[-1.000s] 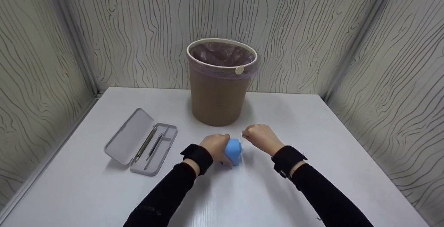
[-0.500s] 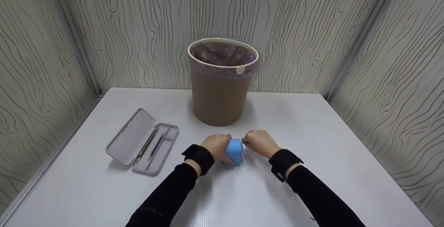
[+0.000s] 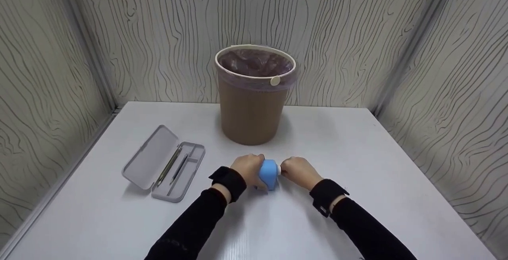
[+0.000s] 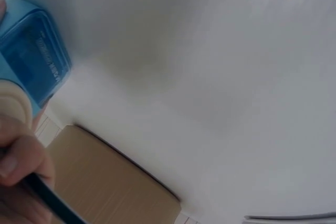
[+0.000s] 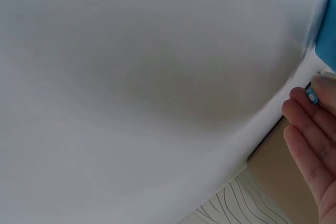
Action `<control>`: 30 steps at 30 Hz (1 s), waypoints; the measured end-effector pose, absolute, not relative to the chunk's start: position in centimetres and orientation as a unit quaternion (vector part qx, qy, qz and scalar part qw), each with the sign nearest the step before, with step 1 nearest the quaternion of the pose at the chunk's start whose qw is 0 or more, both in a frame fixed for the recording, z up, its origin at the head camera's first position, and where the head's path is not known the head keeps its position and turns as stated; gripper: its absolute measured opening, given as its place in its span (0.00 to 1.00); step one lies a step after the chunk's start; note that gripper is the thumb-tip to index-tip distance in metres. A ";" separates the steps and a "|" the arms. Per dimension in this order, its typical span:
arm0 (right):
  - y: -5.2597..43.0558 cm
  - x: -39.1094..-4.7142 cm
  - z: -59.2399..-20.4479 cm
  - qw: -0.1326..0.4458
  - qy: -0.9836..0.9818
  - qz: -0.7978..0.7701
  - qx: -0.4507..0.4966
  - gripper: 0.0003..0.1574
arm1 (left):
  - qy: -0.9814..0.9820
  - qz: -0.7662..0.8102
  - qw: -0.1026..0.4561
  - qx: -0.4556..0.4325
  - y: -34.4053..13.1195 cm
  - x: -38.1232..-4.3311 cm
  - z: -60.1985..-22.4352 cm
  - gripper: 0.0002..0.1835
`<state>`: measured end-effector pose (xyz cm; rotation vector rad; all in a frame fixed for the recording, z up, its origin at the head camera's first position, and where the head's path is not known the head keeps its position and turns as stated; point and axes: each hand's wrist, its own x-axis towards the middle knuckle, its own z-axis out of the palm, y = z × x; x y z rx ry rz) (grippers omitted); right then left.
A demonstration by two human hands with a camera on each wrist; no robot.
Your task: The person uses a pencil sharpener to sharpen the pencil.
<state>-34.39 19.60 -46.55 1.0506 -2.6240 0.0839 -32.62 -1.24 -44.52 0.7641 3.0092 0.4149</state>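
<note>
My left hand grips a blue pencil sharpener on the white table. In the left wrist view the sharpener shows a see-through blue drawer and a round cream part. Fingers lie against that cream part, and a dark green stick, pencil-like, runs out from under them. On the sharpener's right side my right hand pinches the crank handle between thumb and forefinger. The right wrist view shows the handle's small blue end with a white centre. The hand hides most of the crank.
An open grey pencil case lies on the left of the table. It holds an olive pencil and a dark pen-like item. A brown lined bin stands behind the hands. Wood-patterned walls surround the table.
My right hand has come lower and nearer beside the sharpener, with the crank handle turning along. The left hand and the sharpener stay nearly in place.
</note>
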 end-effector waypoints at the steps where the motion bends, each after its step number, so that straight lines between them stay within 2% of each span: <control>1: 19.7 -34.3 -46.6 0.155 -0.917 0.029 0.367 0.07 | 0.960 0.135 0.003 0.246 -1.2 -32.6 -44.5 0.38; 6: 19.7 -33.8 -46.7 0.153 -0.914 0.020 0.374 0.03 | 0.959 0.136 -0.002 0.248 -1.1 -32.5 -44.5 0.38; 17: 19.9 -32.4 -47.2 0.160 -0.900 0.005 0.406 0.07 | 0.960 0.142 0.002 0.242 -1.2 -32.6 -44.4 0.40; 23: 20.1 -31.6 -47.3 0.194 -0.875 -0.043 0.441 0.06 | 0.961 0.150 0.012 0.232 -1.3 -32.6 -44.4 0.40; 30: 20.4 -30.8 -47.2 0.192 -0.869 -0.036 0.455 0.05 | 0.960 0.143 -0.004 0.239 -1.3 -32.7 -44.7 0.39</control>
